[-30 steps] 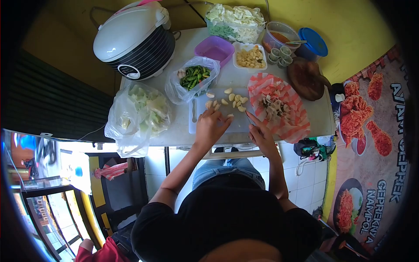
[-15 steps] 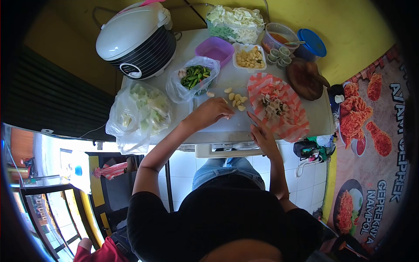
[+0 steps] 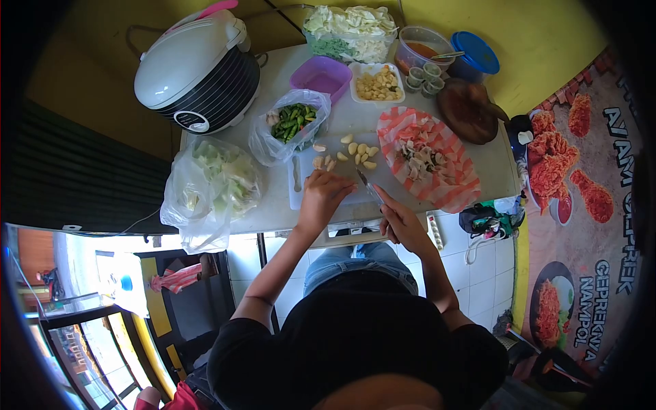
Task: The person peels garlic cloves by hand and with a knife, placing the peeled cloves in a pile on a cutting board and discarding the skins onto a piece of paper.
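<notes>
My left hand (image 3: 326, 196) is over the white cutting board (image 3: 296, 183), its fingers pinched on a small pale piece that looks like a garlic clove, mostly hidden by the fingertips. In my right hand (image 3: 401, 223) is a small knife (image 3: 367, 183), its blade pointing away from me beside the left fingertips. Several peeled garlic cloves (image 3: 361, 150) lie just past the blade. Other cloves (image 3: 324, 162), some of them pinkish, sit beyond my left knuckles. To the right, a red-and-white checked paper (image 3: 391, 130) bears garlic skins and scraps (image 3: 421, 158).
Behind the board stand a bag of green chillies (image 3: 294, 121), a purple container (image 3: 321, 75), a tray of peeled garlic (image 3: 378, 85) and a tub of cut cabbage (image 3: 352, 31). A rice cooker (image 3: 198, 75) and a bag of vegetables (image 3: 212, 184) are left; a stone mortar (image 3: 468, 113) is right.
My left hand has drawn back toward me and left, uncovering cloves and more of the board. My right hand has moved slightly nearer me, and the knife blade shows more. The view has shifted a little.
</notes>
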`<state>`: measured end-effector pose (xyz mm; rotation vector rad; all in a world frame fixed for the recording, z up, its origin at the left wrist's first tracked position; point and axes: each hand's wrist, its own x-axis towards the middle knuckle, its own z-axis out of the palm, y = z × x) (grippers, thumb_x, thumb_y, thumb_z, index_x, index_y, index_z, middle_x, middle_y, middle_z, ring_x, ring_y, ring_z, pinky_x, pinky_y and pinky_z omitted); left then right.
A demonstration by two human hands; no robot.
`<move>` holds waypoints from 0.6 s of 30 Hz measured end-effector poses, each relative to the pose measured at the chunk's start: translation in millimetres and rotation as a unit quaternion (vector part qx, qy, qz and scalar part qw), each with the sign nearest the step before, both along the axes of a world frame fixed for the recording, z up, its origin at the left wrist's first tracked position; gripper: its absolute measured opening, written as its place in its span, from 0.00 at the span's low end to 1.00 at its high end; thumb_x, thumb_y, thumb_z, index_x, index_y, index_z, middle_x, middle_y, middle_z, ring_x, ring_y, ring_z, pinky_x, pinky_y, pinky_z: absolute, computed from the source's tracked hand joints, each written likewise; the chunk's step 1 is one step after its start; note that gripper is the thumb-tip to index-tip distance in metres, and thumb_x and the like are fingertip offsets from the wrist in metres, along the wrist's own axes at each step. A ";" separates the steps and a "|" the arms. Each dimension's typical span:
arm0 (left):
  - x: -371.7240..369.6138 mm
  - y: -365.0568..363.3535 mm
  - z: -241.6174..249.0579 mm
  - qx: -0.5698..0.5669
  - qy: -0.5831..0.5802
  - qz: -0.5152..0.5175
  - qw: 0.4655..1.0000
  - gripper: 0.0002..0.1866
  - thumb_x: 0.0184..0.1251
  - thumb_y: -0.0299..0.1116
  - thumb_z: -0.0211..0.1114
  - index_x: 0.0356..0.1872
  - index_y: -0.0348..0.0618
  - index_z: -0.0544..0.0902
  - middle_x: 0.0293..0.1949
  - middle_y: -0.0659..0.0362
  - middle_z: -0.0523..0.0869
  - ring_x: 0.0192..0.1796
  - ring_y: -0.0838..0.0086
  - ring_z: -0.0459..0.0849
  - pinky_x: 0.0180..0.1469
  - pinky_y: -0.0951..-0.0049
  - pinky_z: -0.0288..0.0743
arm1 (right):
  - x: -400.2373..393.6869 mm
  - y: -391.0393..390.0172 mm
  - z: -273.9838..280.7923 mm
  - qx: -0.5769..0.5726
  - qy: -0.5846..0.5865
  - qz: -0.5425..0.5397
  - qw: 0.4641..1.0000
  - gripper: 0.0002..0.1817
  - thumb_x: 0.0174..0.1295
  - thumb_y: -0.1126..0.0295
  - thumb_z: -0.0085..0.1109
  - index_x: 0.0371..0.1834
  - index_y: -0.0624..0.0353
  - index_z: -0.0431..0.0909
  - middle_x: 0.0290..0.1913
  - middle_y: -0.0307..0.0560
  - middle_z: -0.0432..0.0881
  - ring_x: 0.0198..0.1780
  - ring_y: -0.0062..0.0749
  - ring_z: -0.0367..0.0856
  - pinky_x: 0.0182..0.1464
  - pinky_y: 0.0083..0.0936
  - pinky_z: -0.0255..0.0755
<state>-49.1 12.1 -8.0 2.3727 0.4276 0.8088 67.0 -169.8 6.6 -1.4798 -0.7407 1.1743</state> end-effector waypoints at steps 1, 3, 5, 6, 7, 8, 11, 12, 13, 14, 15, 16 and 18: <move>-0.3 -2.2 -2.1 -0.008 0.001 0.013 1.000 0.08 0.47 0.32 0.70 0.31 0.47 0.87 0.30 0.61 0.82 0.39 0.67 0.76 0.43 0.68 0.67 | -0.6 0.4 -0.7 -0.002 -0.004 0.001 1.000 0.24 0.72 0.65 0.37 0.70 0.45 0.54 0.19 0.37 0.69 0.15 0.11 0.61 0.19 0.10 0.61; -0.8 -5.7 -5.1 -0.023 0.004 0.041 0.999 0.08 0.47 0.31 0.69 0.31 0.47 0.87 0.29 0.61 0.82 0.38 0.67 0.76 0.42 0.68 0.66 | -1.8 1.3 -2.3 -0.006 -0.013 0.004 1.000 0.24 0.72 0.66 0.37 0.71 0.45 0.54 0.19 0.36 0.68 0.15 0.10 0.60 0.19 0.10 0.61; -1.1 -7.3 -3.4 -0.028 0.001 0.044 0.999 0.08 0.47 0.31 0.69 0.32 0.47 0.87 0.29 0.61 0.82 0.38 0.67 0.76 0.41 0.68 0.66 | -2.2 2.9 2.5 -0.018 -0.017 0.011 1.000 0.24 0.72 0.66 0.37 0.71 0.44 0.53 0.19 0.36 0.68 0.16 0.10 0.60 0.19 0.10 0.61; -1.5 -7.7 -2.7 -0.031 -0.001 0.046 0.998 0.08 0.47 0.31 0.69 0.32 0.47 0.87 0.29 0.61 0.82 0.38 0.67 0.76 0.41 0.68 0.65 | -2.6 3.7 4.1 -0.025 -0.019 0.015 0.999 0.24 0.72 0.67 0.37 0.71 0.44 0.53 0.19 0.36 0.68 0.16 0.10 0.60 0.19 0.10 0.60; -1.3 -7.5 -3.2 -0.031 -0.002 0.046 0.998 0.08 0.47 0.31 0.69 0.32 0.47 0.87 0.29 0.62 0.82 0.38 0.67 0.76 0.41 0.68 0.65 | -2.9 4.3 3.7 -0.022 -0.020 0.016 0.999 0.24 0.72 0.67 0.37 0.71 0.44 0.53 0.19 0.35 0.67 0.16 0.10 0.60 0.19 0.10 0.60; -1.0 -7.2 -4.1 -0.032 -0.003 0.046 0.998 0.08 0.47 0.31 0.69 0.32 0.47 0.87 0.29 0.62 0.82 0.38 0.67 0.76 0.41 0.68 0.65 | -3.2 4.5 3.1 -0.019 -0.021 0.016 0.999 0.24 0.72 0.67 0.37 0.71 0.44 0.53 0.19 0.35 0.67 0.16 0.10 0.60 0.19 0.10 0.60; -1.0 -8.1 -4.4 -0.038 -0.005 0.049 0.998 0.08 0.47 0.31 0.69 0.32 0.47 0.87 0.29 0.62 0.82 0.38 0.67 0.76 0.42 0.68 0.65 | -3.4 5.2 6.1 -0.026 -0.021 0.017 0.999 0.24 0.72 0.67 0.37 0.71 0.44 0.54 0.19 0.35 0.67 0.16 0.10 0.60 0.19 0.10 0.60; -1.3 -8.7 -4.3 -0.041 -0.005 0.050 0.998 0.08 0.47 0.31 0.69 0.32 0.47 0.87 0.29 0.62 0.82 0.38 0.67 0.76 0.42 0.68 0.65 | -3.5 5.1 7.3 -0.031 -0.021 0.016 0.999 0.24 0.72 0.67 0.37 0.71 0.44 0.54 0.19 0.35 0.67 0.16 0.10 0.60 0.19 0.10 0.60; -1.4 -8.6 -4.4 -0.042 -0.003 0.050 0.998 0.09 0.47 0.31 0.69 0.32 0.47 0.87 0.29 0.62 0.82 0.38 0.67 0.76 0.42 0.68 0.65 | -3.5 5.2 7.1 -0.032 -0.021 0.017 0.999 0.24 0.72 0.67 0.37 0.71 0.44 0.54 0.19 0.35 0.66 0.16 0.10 0.60 0.19 0.10 0.60; -1.6 -8.3 -4.6 -0.043 -0.001 0.050 0.998 0.09 0.47 0.31 0.69 0.33 0.47 0.87 0.29 0.62 0.82 0.38 0.67 0.76 0.42 0.68 0.65 | -3.5 5.3 6.9 -0.033 -0.021 0.018 0.999 0.24 0.72 0.67 0.37 0.71 0.44 0.54 0.19 0.34 0.65 0.17 0.10 0.60 0.19 0.10 0.60; -1.7 -8.3 -4.7 -0.045 0.001 0.050 0.998 0.09 0.47 0.31 0.69 0.33 0.47 0.87 0.29 0.62 0.82 0.38 0.67 0.76 0.42 0.69 0.65 | -3.5 5.4 6.7 -0.035 -0.022 0.018 0.999 0.24 0.72 0.67 0.37 0.71 0.44 0.54 0.19 0.34 0.65 0.17 0.10 0.60 0.19 0.10 0.60; -1.6 -8.5 -4.7 -0.045 -0.001 0.052 0.998 0.09 0.47 0.31 0.69 0.33 0.47 0.87 0.29 0.62 0.82 0.38 0.67 0.76 0.42 0.69 0.65 | -3.5 5.8 8.0 -0.034 -0.018 0.018 0.999 0.24 0.72 0.67 0.37 0.71 0.44 0.54 0.19 0.33 0.64 0.18 0.10 0.61 0.19 0.10 0.60; -1.8 -9.5 -4.4 -0.046 -0.004 0.055 0.997 0.09 0.47 0.31 0.69 0.33 0.47 0.87 0.30 0.63 0.82 0.38 0.68 0.76 0.43 0.69 0.65 | -3.5 6.5 12.3 -0.034 -0.010 0.019 0.999 0.24 0.72 0.67 0.37 0.71 0.44 0.54 0.20 0.32 0.62 0.19 0.10 0.61 0.20 0.10 0.61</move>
